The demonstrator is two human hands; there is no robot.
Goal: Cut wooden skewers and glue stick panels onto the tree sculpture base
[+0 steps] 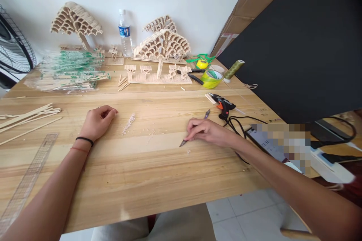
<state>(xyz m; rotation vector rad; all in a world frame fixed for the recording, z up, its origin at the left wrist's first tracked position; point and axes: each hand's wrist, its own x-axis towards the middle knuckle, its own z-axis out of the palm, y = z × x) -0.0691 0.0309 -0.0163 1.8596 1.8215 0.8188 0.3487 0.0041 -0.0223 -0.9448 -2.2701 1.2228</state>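
My right hand (205, 131) pinches a slim, pen-like craft knife (207, 114), its dark pointed tip angled down to the left, at or just above the wooden table (158, 180). Pale shavings (152, 132) are scattered left of it. My left hand (97, 121) rests on the table with its fingers loosely curled and thumb against them; nothing shows in its grip. A small heap of curled shavings (129, 123) lies just right of that hand. Left of my left forearm is a clear ruler (31, 177), and beyond it lie several thin wooden sticks (31, 116).
Stick-built tree models (160, 77) stand at the back beside a water bottle (124, 34). Bagged sticks (70, 69) lie at back left, near a fan (14, 41). On the right are a glue gun (223, 105) with its cord, tape (211, 79), thread (234, 70) and a phone (267, 145).
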